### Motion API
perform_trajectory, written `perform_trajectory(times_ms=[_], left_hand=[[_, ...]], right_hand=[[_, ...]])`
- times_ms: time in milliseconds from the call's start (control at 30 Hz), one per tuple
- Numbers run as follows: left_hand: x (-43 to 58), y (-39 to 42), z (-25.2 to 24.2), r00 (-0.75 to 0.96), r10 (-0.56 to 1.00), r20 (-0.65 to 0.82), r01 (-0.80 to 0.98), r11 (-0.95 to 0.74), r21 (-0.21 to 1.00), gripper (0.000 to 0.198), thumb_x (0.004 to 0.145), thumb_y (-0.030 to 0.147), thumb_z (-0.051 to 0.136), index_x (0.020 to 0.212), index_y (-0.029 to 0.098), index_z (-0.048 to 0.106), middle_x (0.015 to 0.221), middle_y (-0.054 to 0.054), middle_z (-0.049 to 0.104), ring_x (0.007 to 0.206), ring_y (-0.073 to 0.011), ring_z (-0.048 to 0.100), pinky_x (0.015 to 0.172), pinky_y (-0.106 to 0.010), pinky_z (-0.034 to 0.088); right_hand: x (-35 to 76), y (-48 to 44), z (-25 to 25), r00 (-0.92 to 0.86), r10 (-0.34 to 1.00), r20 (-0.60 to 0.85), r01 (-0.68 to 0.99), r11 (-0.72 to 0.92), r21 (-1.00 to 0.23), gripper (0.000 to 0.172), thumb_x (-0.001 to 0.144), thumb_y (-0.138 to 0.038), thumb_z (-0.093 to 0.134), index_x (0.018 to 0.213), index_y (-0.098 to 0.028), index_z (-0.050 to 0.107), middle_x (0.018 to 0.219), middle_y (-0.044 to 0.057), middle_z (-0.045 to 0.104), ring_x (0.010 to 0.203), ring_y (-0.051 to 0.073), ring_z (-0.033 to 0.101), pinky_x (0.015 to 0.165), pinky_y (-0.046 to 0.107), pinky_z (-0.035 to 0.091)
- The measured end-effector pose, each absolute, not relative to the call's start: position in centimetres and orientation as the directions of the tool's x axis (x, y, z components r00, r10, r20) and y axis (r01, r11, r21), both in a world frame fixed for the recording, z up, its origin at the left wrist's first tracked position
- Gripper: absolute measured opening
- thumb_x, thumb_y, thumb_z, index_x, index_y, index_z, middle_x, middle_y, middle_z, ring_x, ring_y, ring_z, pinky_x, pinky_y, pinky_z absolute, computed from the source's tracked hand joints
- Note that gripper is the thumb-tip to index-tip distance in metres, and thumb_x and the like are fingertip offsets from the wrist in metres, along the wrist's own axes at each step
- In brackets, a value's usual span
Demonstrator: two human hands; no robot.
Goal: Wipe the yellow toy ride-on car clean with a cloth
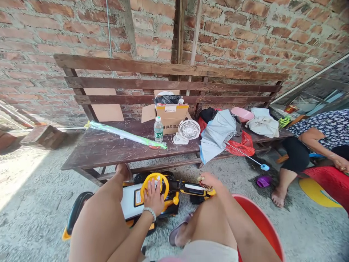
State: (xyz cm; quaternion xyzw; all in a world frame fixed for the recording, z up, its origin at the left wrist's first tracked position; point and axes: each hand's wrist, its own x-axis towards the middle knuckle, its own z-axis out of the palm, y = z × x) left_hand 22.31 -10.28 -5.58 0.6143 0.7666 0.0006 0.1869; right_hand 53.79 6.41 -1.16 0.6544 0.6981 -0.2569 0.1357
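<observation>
My left hand [154,198] rests on the yellow steering wheel [142,189] of a toy ride-on digger [130,201], its fingers stretched out across the wheel's middle. A beaded bracelet [149,212] circles that wrist. My right hand [211,181] is closed at the end of the digger's black and yellow arm [188,187]. A small clump of brownish, bead-like bits [203,183] shows at its fingertips; what it is I cannot make out. The digger stands between my legs, in front of the bench.
A wooden bench [109,151] bears a water bottle [158,130], small white fan [188,131], cardboard box [174,118], wrapped green-white stick [125,135] and grey umbrella [219,131]. A red tub [256,214] stands by my right leg. Another person [316,134] sits at right near a purple slipper [264,181].
</observation>
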Motion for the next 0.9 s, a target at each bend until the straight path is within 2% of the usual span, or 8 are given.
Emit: perform_trajectory(times_ms=[67,133,267,400,467,667,767,900], left_hand=[[22.4,-10.3,-5.8,-0.165,0.948,-0.271,0.94,0.234,0.248,0.078,0.099,0.029,0.048,0.173,0.016,0.027,0.182,-0.016,0.017,0.169,-0.0397,0.008,0.132,-0.066,0.02],[22.4,-10.3,-5.9,-0.166,0.952,-0.259,0.938,0.233,0.256,0.077,0.099,0.03,0.047,0.173,0.015,0.028,0.182,-0.017,0.017,0.169,-0.0406,0.009,0.132,-0.066,0.022],[22.5,-10.3,-5.9,-0.19,0.949,-0.251,0.943,0.248,0.221,0.076,0.1,0.028,0.045,0.172,0.014,0.029,0.182,-0.018,0.017,0.169,-0.0395,0.009,0.131,-0.064,0.023],[22.5,-10.3,-5.7,-0.182,0.948,-0.262,0.953,0.235,0.19,0.075,0.1,0.027,0.044,0.172,0.014,0.029,0.182,-0.017,0.014,0.169,-0.0394,0.009,0.131,-0.063,0.025],[22.5,-10.4,-5.8,-0.178,0.951,-0.254,0.953,0.231,0.198,0.075,0.1,0.028,0.044,0.173,0.015,0.028,0.182,-0.017,0.015,0.169,-0.0396,0.009,0.13,-0.064,0.026],[22.6,-10.3,-6.2,-0.187,0.954,-0.234,0.949,0.238,0.209,0.075,0.1,0.027,0.046,0.172,0.015,0.03,0.182,-0.016,0.02,0.169,-0.038,0.009,0.132,-0.063,0.023],[22.5,-10.3,-6.3,-0.176,0.953,-0.248,0.942,0.236,0.238,0.074,0.101,0.029,0.046,0.172,0.015,0.032,0.182,-0.017,0.018,0.169,-0.0395,0.008,0.132,-0.064,0.023],[22.5,-10.4,-6.4,-0.179,0.957,-0.229,0.946,0.231,0.229,0.075,0.101,0.031,0.046,0.172,0.015,0.029,0.182,-0.018,0.016,0.169,-0.0397,0.01,0.131,-0.064,0.022]], right_hand=[[54.0,5.8,-1.3,-0.109,0.832,-0.544,0.981,0.002,-0.194,0.029,0.077,-0.014,0.077,0.102,-0.024,0.086,0.097,0.008,0.082,0.092,0.024,0.076,0.079,0.029,0.05],[52.6,5.5,-1.6,-0.136,0.818,-0.559,0.971,0.0,-0.237,0.029,0.078,-0.015,0.077,0.103,-0.024,0.086,0.098,0.008,0.082,0.091,0.024,0.076,0.078,0.027,0.05],[47.1,5.7,-2.3,-0.257,0.802,-0.54,0.918,0.027,-0.397,0.031,0.079,-0.019,0.076,0.107,-0.028,0.085,0.102,0.002,0.082,0.091,0.019,0.073,0.074,0.022,0.047],[44.4,5.9,-2.5,-0.375,0.791,-0.484,0.843,0.073,-0.533,0.039,0.075,-0.015,0.074,0.11,-0.026,0.084,0.101,0.0,0.08,0.092,0.018,0.07,0.076,0.022,0.046],[45.4,6.0,-2.3,-0.386,0.782,-0.49,0.849,0.094,-0.52,0.04,0.071,-0.013,0.073,0.108,-0.026,0.084,0.1,0.0,0.08,0.091,0.018,0.07,0.077,0.023,0.046],[52.9,6.9,-1.1,-0.216,0.788,-0.576,0.956,0.051,-0.289,0.058,0.05,-0.005,0.074,0.101,-0.029,0.087,0.101,0.003,0.081,0.091,0.023,0.072,0.075,0.026,0.048],[54.1,7.2,-1.0,-0.181,0.751,-0.635,0.954,-0.021,-0.298,0.05,0.051,-0.008,0.075,0.096,-0.026,0.088,0.083,0.001,0.079,0.079,0.021,0.071,0.07,0.026,0.049],[51.1,7.1,-1.1,-0.265,0.717,-0.644,0.904,-0.049,-0.426,0.028,0.06,-0.016,0.076,0.085,-0.023,0.085,0.071,-0.003,0.074,0.072,0.018,0.068,0.065,0.023,0.047]])
